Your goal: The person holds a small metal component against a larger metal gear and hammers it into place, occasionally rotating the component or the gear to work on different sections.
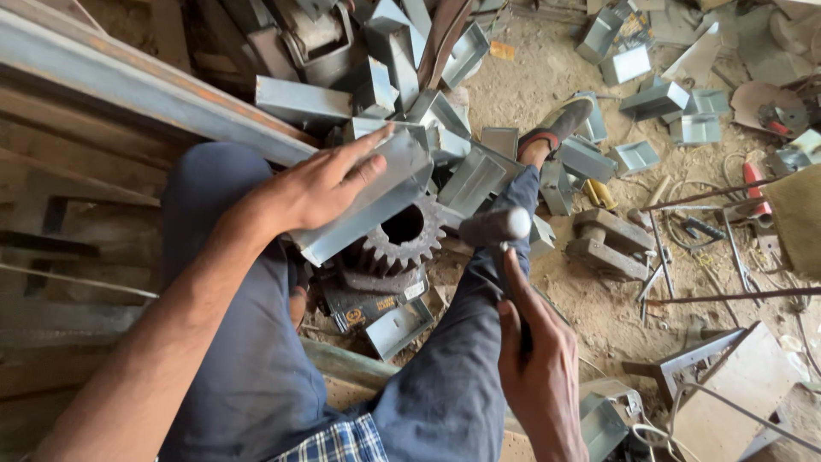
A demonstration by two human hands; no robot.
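Observation:
My left hand [321,184] lies flat on a folded grey sheet-metal piece [376,210] and presses it against a large steel gear [398,239]. The gear rests between my knees on a dark block. My right hand [539,359] grips the handle of a hammer [496,227], whose steel head hovers just right of the gear and the metal piece. Both my legs in dark blue trousers frame the gear.
A heap of similar folded metal boxes [445,111] lies beyond the gear and more are scattered across the sandy floor [599,316]. A long steel angle beam [128,81] runs at upper left. Rods, tools and a metal block [607,239] sit to the right.

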